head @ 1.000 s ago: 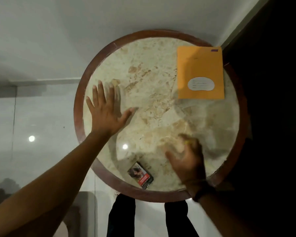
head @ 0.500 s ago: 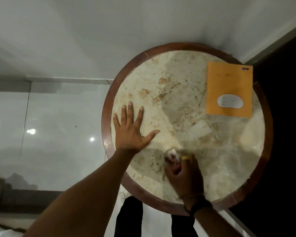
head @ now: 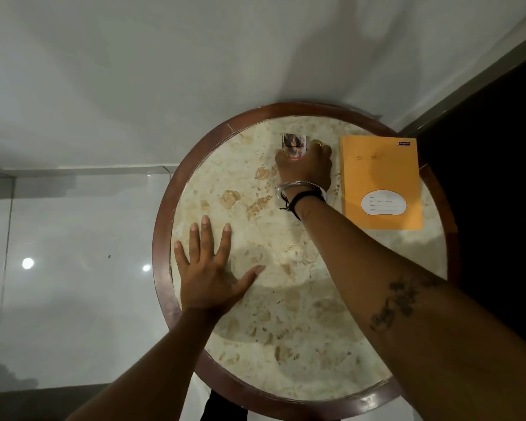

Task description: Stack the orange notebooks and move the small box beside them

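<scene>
The right hand (head: 305, 165), which half a second ago gripped the small box (head: 294, 146) near the table's (head: 161, 238) front edge, now reaches across, fingers closed around the box just left of the orange notebooks (head: 380, 182). The left hand (head: 208, 273) stays flat, fingers spread, nearer the body.

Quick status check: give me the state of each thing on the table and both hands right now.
Notebooks: stacked flat at the table's far right edge, closed.
Box: gripped by the right hand at the far side, left of the notebooks, not touching them.
Right hand: closed on the box.
Left hand: open, palm flat on the table, holding nothing.
Table: round, marble top.
</scene>
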Motion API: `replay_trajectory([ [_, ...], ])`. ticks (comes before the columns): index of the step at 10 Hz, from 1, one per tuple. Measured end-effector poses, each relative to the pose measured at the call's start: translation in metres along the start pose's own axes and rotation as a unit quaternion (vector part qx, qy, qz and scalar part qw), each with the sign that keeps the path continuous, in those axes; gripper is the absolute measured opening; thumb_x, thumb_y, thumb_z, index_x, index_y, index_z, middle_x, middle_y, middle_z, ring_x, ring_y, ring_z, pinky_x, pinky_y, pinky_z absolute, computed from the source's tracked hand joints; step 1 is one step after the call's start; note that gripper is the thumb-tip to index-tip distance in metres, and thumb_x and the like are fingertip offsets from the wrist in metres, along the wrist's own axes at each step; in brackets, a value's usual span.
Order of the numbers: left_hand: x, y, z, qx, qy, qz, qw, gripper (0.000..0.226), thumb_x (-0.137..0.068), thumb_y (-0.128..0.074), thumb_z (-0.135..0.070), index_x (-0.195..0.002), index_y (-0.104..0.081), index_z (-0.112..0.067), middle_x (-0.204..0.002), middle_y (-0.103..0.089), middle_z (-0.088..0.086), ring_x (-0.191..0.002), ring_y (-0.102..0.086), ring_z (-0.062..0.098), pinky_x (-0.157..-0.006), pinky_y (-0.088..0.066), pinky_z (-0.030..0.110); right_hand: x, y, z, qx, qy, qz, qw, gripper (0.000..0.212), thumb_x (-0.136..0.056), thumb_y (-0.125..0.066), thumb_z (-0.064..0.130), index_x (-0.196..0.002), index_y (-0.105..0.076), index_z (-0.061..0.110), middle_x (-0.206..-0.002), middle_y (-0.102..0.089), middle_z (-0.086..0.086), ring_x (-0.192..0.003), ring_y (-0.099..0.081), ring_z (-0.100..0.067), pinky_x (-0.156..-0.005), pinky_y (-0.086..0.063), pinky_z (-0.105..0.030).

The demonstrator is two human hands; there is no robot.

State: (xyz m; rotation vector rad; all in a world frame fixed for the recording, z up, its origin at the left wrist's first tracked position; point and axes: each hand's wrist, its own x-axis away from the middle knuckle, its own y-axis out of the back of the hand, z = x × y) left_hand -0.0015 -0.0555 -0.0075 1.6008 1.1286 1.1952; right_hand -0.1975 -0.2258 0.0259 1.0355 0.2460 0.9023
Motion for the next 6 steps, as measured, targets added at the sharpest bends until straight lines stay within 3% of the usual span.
replay_trajectory([
  [3, 0.000, -0.001, 0.001, -0.012, -0.001, 0.003, 1.000, 0.108, -0.080, -0.038, -0.092, -0.162, -0.024, -0.023, -0.172, -0.009, 0.016, -0.158, -0.005, 0.039, -0.123, -0.005, 0.064, -0.004, 0.001, -0.012, 0.038, 0.003, 0.010, 0.999, 0.071, -0.077, -0.065, 0.054, -0.127, -0.046, 0.007, -0.136, -0.045, -0.014, -0.122, -0.046, -0.034, -0.086, -0.053, -0.048],
  [4, 0.001, 0.001, 0.000, -0.007, -0.006, -0.004, 1.000, 0.107, -0.081, -0.035, -0.092, -0.163, -0.020, -0.025, -0.172, -0.004, 0.015, -0.159, 0.000, 0.036, -0.124, -0.001, 0.062, -0.002, 0.007, -0.006, 0.033, 0.004, 0.019, 0.999, 0.077, -0.077, -0.064, 0.058, -0.130, -0.043, 0.007, -0.137, -0.043, -0.014, -0.124, -0.044, -0.034, -0.087, -0.053, -0.047],
  [5, -0.002, 0.000, 0.000, 0.016, -0.001, -0.009, 1.000, 0.105, -0.082, -0.030, -0.092, -0.164, -0.011, -0.030, -0.173, 0.007, 0.009, -0.159, 0.012, 0.030, -0.125, 0.011, 0.056, 0.011, 0.017, -0.001, 0.003, -0.041, 0.022, 0.999, 0.097, -0.073, -0.061, 0.068, -0.141, -0.030, 0.006, -0.145, -0.035, -0.015, -0.132, -0.039, -0.036, -0.093, -0.049, -0.050],
  [6, 0.001, -0.004, 0.002, 0.013, 0.001, -0.012, 1.000, 0.103, -0.083, -0.030, -0.091, -0.164, -0.011, -0.030, -0.173, 0.007, 0.009, -0.159, 0.011, 0.030, -0.125, 0.013, 0.054, 0.031, 0.028, -0.011, -0.014, -0.039, 0.011, 0.999, 0.100, -0.073, -0.064, 0.063, -0.145, -0.025, 0.005, -0.146, -0.032, -0.017, -0.132, -0.038, -0.039, -0.095, -0.048, -0.051],
])
